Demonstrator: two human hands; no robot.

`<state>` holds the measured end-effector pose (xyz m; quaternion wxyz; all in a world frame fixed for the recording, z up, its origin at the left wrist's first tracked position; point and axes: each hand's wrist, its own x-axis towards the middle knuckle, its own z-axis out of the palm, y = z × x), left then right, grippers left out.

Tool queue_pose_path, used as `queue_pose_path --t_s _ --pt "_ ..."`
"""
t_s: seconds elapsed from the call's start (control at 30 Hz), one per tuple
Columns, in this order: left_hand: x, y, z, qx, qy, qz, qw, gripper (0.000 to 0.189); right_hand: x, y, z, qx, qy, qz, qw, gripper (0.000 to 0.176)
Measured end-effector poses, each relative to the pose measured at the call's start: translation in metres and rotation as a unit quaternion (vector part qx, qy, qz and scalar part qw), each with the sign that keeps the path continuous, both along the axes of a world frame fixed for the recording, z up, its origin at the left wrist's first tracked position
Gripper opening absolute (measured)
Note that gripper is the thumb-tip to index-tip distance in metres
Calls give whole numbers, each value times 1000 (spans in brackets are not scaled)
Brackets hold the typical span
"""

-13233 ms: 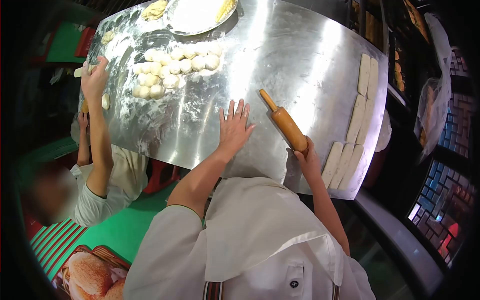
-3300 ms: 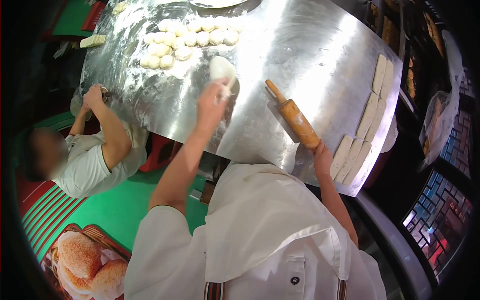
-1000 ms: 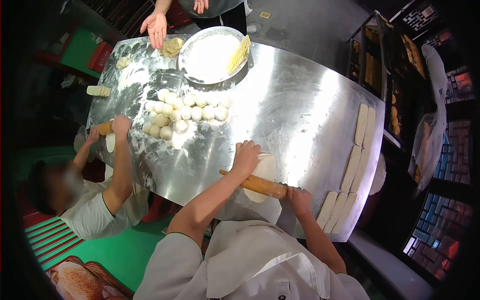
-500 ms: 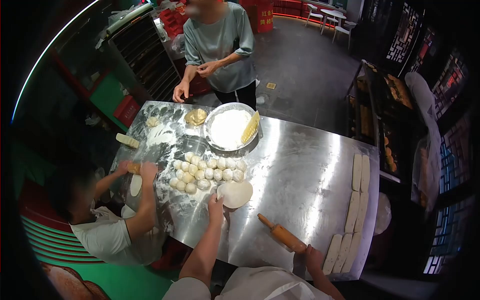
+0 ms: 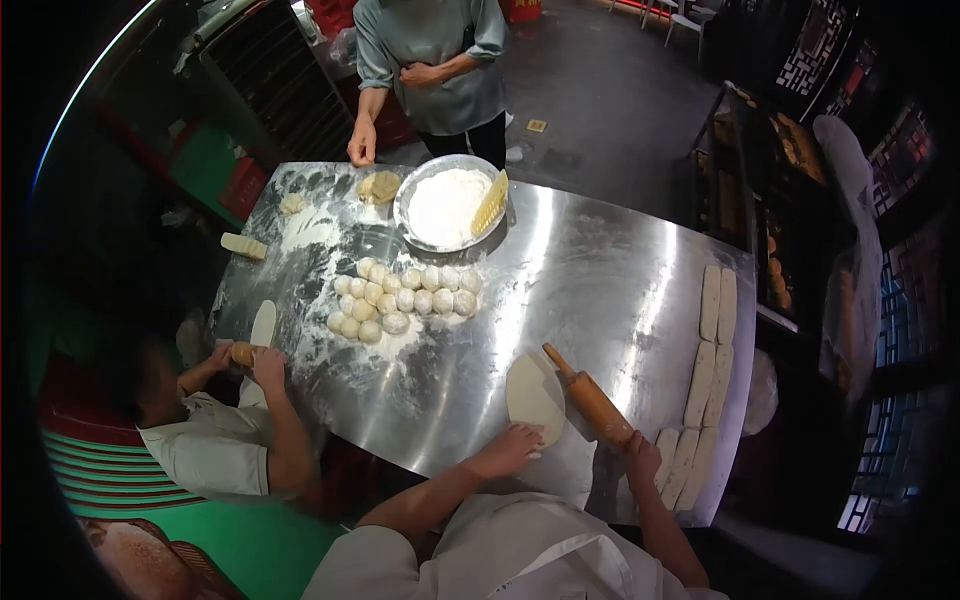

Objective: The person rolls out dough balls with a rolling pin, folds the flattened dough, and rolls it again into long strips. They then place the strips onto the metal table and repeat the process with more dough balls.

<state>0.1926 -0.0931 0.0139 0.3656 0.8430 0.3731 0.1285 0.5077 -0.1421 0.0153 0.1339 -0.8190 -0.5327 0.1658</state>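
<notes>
A flat oval dough sheet (image 5: 536, 398) lies on the steel table in front of me. My left hand (image 5: 508, 450) is at its near edge, fingers closed on the dough. My right hand (image 5: 642, 460) grips the near handle of a wooden rolling pin (image 5: 597, 408). The pin slants away to the left, its far handle close beside the sheet's right edge. Beyond the sheet, to the left, sit several floured dough balls (image 5: 405, 300) in rows.
Long dough strips (image 5: 703, 385) line the right end of the steel table (image 5: 600, 260). A flour bowl (image 5: 450, 205) holding a yellow scraper (image 5: 490, 205) stands at the back, beside a dough lump (image 5: 379, 187). A co-worker (image 5: 215, 430) rolls dough at left; another person (image 5: 430, 80) stands behind the table.
My left hand has brought the dough sheet rightward and nearer, beside the rolling pin. The pin has turned more upright in view. The left co-worker's pin has moved nearer them. The view has tilted down.
</notes>
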Motion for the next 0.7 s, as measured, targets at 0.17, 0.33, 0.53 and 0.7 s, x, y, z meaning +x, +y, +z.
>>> queue_pose_path --t_s 0.17,0.33,0.53,0.7 --pt "-22 23 54 122 -38 197 972 17 -14 -10 10 13 -13 166 986 38" --pt "-52 37 25 147 40 195 969 14 -60 2 -21 -43 8 217 975 34" --pt "-39 119 -12 102 222 258 935 38 -59 123 -30 50 -49 211 975 40" --pt "-20 223 -13 84 246 338 905 46 -44 258 -34 74 -86 167 979 43"
